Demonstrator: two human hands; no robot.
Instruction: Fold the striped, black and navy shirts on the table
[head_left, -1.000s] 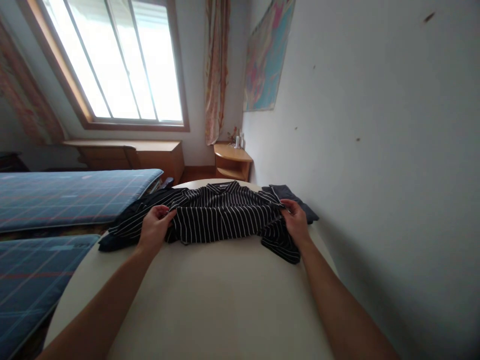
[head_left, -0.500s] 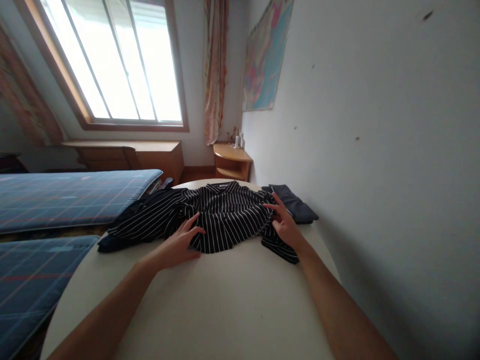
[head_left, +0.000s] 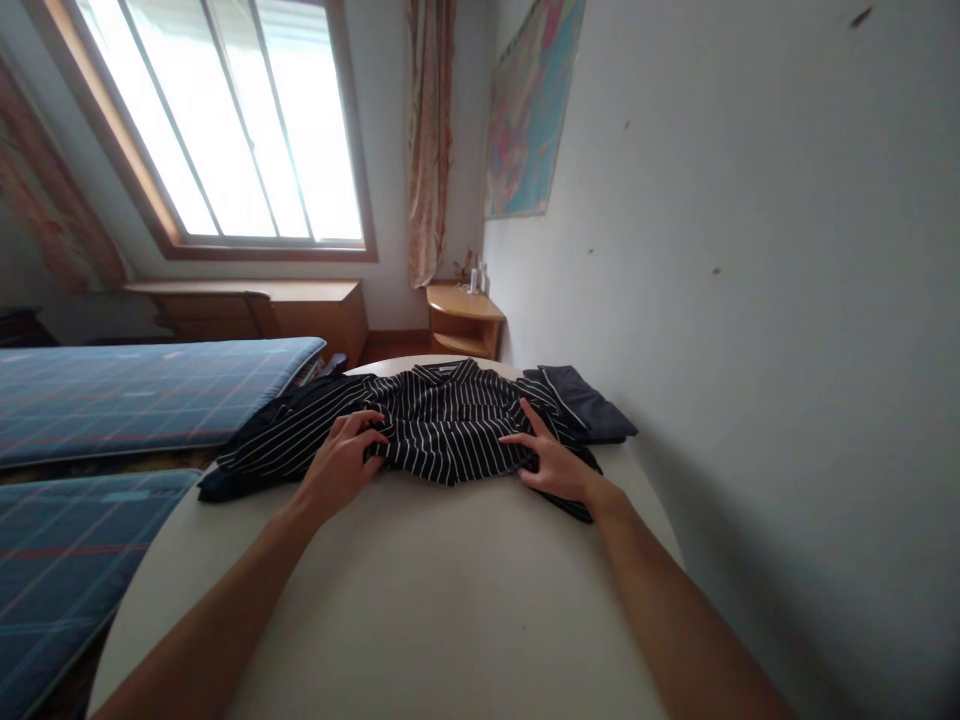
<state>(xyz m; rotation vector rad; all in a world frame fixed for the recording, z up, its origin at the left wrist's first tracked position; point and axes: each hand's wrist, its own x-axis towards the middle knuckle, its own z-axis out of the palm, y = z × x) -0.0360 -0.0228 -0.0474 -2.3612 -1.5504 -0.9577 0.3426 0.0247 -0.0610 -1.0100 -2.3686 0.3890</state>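
Note:
A black shirt with white stripes [head_left: 442, 425] lies spread on the round white table [head_left: 450, 600], its collar at the far side. On the left part of the shirt rests my left hand [head_left: 346, 462], fingers bent and apart, thumb near the hem. My right hand [head_left: 556, 466] has its fingers spread over the right part of the shirt, the thumb at the hem. One sleeve reaches out to the left, over or beside dark cloth [head_left: 225, 485]. Behind my right hand, the other sleeve is partly hidden.
Folded dark clothing [head_left: 589, 405] lies at the table's right, close to the white wall [head_left: 787, 400]. Blue plaid mattresses [head_left: 150, 390] stand to the left. Beyond are a wooden desk [head_left: 300, 291] and a corner shelf [head_left: 465, 305].
The shirt's near hem has shifted away from me and looks shorter. My left hand moved a little left and away; my right hand moved left and slightly nearer.

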